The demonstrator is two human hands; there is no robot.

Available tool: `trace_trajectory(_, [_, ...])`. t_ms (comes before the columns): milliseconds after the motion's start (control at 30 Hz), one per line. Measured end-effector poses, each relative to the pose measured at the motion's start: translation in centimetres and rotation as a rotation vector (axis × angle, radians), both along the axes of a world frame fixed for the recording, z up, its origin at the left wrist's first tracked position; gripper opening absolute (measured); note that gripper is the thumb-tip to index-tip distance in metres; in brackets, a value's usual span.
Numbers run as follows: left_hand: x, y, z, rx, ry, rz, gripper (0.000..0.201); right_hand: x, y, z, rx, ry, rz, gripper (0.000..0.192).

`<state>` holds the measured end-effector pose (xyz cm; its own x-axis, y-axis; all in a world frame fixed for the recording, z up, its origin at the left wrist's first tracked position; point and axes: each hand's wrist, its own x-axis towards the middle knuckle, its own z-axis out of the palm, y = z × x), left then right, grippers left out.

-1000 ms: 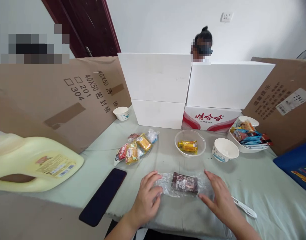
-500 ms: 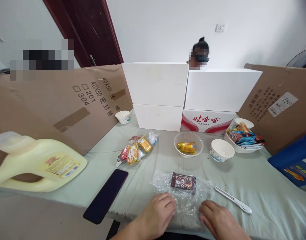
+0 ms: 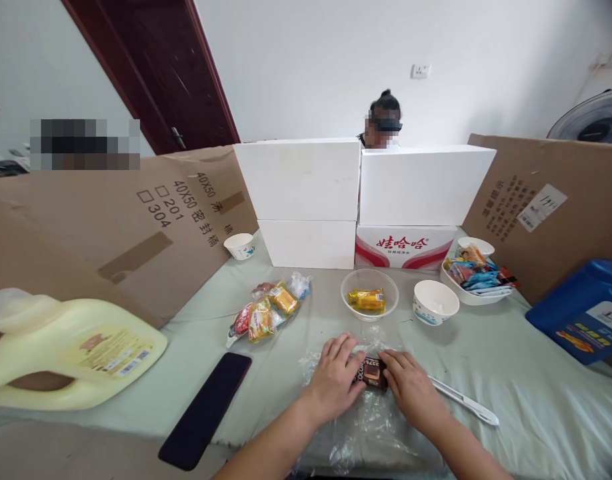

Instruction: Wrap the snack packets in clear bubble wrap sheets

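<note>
I have my left hand (image 3: pixel 336 377) and right hand (image 3: pixel 411 390) down on the counter (image 3: pixel 511 360), both closing in on the brown snack packet (image 3: pixel 370 371) that sits between them. Each hand's fingertips press against an end of the packet, loosely curled rather than clenched; whether either truly grips it or only touches, I cannot tell from this angle. The packet lies on a sheet of clear plastic wrap (image 3: pixel 366 427) that spreads under my hands and toward me. Just right of my right hand lies a white utility knife (image 3: pixel 469 402), apart from the fingers. Beyond my hands stands a clear bowl (image 3: pixel 369 294) with a yellow packet inside, and a white paper bowl (image 3: pixel 435 301) to its right. Left of my left hand lies a dark phone (image 3: pixel 206 410), with a bag of mixed snacks (image 3: pixel 269 310) farther out.
</note>
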<state>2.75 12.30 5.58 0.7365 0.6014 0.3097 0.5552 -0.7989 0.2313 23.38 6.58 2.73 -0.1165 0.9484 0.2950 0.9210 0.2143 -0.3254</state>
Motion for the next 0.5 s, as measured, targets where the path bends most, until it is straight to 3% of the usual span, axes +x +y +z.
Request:
trace_trajectory(67, [0.7,-0.4,0.4,-0.017,-0.066,-0.122,0.026,0.0,0.4,-0.8,0.042,0.053,0.024,0.038])
trace_trajectory(133, [1.5,-0.3,0.7,-0.059,-0.036,-0.19,0.029,-0.1,0.6,-1.7,0.076,0.083,0.015,0.041])
trace_trajectory(300, [2.7,1.2,1.1,-0.196,0.229,-0.039,0.052,-0.1,0.5,-3.3,0.069,0.108,-0.014,0.047])
trace_trajectory(500, [2.7,1.3,1.6,-0.313,0.289,0.022,0.051,-0.2,0.5,-3.7,0.073,0.121,-0.034,0.049])
